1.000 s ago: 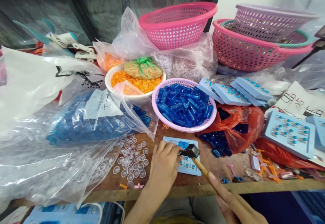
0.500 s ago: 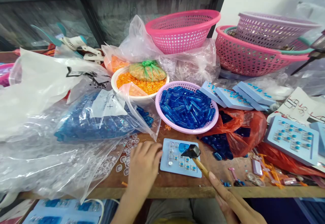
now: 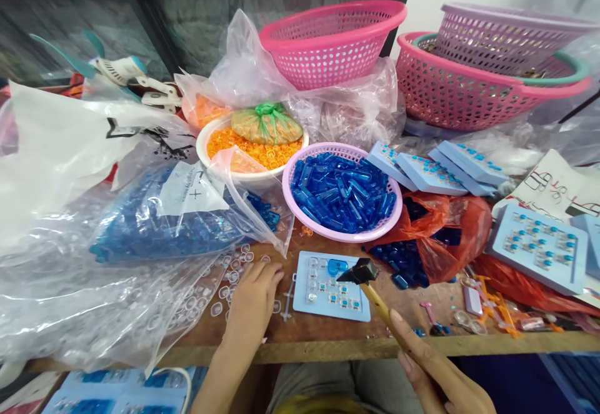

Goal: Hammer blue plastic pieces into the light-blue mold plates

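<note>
While the right hand (image 3: 435, 364) grips a black-headed hammer (image 3: 363, 271), the left hand (image 3: 250, 304) rests open beside a pale-blue tray (image 3: 319, 313)

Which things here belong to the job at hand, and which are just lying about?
In use:
right hand gripping a hammer
left hand beside clear rings
blue tray between the hands

Probably just lying about:
pink basket
white bowl
red bag
</note>
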The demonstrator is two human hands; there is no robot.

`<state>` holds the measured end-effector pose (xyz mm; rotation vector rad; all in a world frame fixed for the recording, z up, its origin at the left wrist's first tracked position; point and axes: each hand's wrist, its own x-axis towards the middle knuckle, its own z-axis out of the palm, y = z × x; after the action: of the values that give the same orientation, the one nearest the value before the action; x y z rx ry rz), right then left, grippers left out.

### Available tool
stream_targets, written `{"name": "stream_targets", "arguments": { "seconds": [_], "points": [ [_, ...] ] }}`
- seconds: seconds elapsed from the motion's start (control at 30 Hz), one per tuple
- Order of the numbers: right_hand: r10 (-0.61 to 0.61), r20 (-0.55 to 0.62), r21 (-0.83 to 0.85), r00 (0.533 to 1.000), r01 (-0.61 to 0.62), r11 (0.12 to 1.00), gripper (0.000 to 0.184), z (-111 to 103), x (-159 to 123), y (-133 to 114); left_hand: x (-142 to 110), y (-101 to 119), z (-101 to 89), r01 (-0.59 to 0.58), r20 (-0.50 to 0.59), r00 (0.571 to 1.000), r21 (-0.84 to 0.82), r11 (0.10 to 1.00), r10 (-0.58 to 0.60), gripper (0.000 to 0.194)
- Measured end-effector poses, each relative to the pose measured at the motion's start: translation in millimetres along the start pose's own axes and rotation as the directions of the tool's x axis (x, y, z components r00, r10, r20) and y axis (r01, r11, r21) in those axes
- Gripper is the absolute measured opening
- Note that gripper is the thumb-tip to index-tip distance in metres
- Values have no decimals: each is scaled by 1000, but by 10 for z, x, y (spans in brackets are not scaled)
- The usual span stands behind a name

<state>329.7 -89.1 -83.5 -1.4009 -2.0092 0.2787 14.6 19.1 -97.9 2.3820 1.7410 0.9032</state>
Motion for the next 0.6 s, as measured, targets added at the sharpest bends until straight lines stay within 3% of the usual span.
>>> {"name": "stream_targets", "arguments": {
  "seconds": [0.17, 0.37, 0.47, 0.6],
  "points": [
    [64, -19, 60, 998, -63, 996, 59, -7, 39, -64, -49, 16, -45, -58, -17, 998, 41, 997, 59, 22],
    [95, -27, 60, 995, -93, 994, 60, -11, 26, -105, 38, 645, -173, -114, -138, 986, -147, 982, 94, 14],
    [103, -41, 13, 994, -103, 995, 60, -39, -5, -109, 110, 923, -81, -159, -101, 985, -194, 968, 142, 13],
    [126, -68, -12, 990, -127, 992, 62, -83, -40, -98, 191, 1008, 76, -112, 51, 991, -162, 980, 122, 10]
  ]
}}
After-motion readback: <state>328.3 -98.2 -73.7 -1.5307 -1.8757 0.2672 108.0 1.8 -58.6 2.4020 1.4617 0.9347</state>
